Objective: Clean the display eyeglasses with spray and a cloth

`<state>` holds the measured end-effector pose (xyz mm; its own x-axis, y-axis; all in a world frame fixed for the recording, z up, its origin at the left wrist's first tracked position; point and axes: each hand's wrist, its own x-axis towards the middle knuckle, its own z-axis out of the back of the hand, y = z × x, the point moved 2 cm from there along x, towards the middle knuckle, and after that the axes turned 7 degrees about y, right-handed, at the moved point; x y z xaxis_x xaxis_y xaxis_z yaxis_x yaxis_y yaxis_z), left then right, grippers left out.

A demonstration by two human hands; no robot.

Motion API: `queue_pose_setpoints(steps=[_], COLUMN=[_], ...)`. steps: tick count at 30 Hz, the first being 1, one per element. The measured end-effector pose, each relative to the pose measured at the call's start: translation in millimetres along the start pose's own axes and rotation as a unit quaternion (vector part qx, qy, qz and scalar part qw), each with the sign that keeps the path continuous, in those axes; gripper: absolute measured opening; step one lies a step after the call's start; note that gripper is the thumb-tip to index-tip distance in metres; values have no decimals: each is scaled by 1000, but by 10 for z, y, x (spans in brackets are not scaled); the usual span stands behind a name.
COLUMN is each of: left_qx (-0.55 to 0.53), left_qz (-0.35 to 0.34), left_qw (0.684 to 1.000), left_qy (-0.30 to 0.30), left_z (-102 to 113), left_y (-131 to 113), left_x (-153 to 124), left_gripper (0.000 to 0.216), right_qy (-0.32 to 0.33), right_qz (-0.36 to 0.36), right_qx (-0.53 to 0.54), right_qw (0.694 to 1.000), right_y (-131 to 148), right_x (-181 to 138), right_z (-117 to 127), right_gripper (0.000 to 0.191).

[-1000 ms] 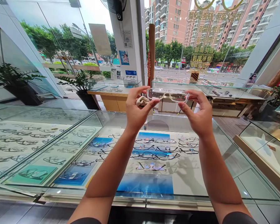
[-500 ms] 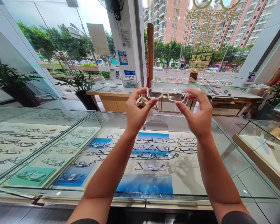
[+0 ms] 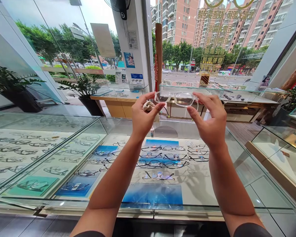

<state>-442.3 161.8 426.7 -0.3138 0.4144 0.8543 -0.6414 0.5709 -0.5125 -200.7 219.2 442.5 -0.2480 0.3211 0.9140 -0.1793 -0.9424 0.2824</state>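
Clear-framed eyeglasses (image 3: pixel 175 98) are held up in front of me, above the glass counter. My left hand (image 3: pixel 146 113) pinches one end of the frame between thumb and fingers. A bunched beige cloth (image 3: pixel 148 106) is tucked in that same hand. At the other end, my right hand (image 3: pixel 210 118) has its index finger against the frame's corner, with the thumb lower and a gap between them. The other fingers are curled behind. One temple arm hangs down near the right thumb. Behind my left wrist a small white bottle (image 3: pixel 152 131) stands on the counter.
Below my arms is a glass display case (image 3: pixel 199 187) with rows of spectacles (image 3: pixel 159 176). More cases stand at left and right (image 3: pixel 273 154). Farther off are a wooden-fronted counter (image 3: pixel 120 107), potted plants (image 3: pixel 90 95) and large windows onto a street.
The eyeglasses have shifted slightly left and tilted a little. My right hand has moved slightly right, its thumb farther from the rim. More of the small bottle shows.
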Motion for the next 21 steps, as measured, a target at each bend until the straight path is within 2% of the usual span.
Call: queue_pose_setpoints(steps=[9,15,21], left_qx=[47,63,45], left_qz=[-48,-63,-69], left_qw=[997,995,996], left_qy=[-32,-51,-36], left_z=[-15,-31,-59], left_y=[-104,-199,-231], left_x=[-54,-95,-103], left_gripper=[53,53,51], right_qy=[8,0,16], right_qz=[6,-12,-41], right_qx=[-24,1,70], right_qw=[1000,1000,997], right_y=[-37,-47,-81], right_x=[9,4,0], right_z=[21,-13,-44], right_gripper=[43,40,38])
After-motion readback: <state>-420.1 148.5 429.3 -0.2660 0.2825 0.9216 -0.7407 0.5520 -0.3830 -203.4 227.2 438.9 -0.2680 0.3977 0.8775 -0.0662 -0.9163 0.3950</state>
